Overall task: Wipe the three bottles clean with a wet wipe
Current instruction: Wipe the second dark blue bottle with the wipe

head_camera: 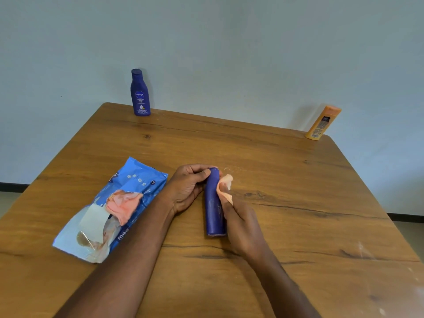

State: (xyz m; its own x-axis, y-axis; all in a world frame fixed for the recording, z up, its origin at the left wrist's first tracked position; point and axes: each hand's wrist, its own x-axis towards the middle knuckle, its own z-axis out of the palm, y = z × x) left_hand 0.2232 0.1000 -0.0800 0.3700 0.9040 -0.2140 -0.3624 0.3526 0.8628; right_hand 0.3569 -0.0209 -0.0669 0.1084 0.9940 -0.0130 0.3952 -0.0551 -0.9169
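A dark blue bottle (213,210) lies on the wooden table (286,191) near the middle, its cap end pointing away from me. My left hand (187,188) grips its far cap end with fingers curled round it. My right hand (241,226) holds a crumpled peach wet wipe (225,187) against the bottle's right side. A second blue bottle (140,94) stands upright at the table's far left edge. An orange bottle (323,122) stands at the far right corner by the wall.
A blue pack of wet wipes (128,193) lies left of my left forearm, its flap peeled open and a peach wipe sticking out. Behind the table is a pale wall. Floor shows past both side edges.
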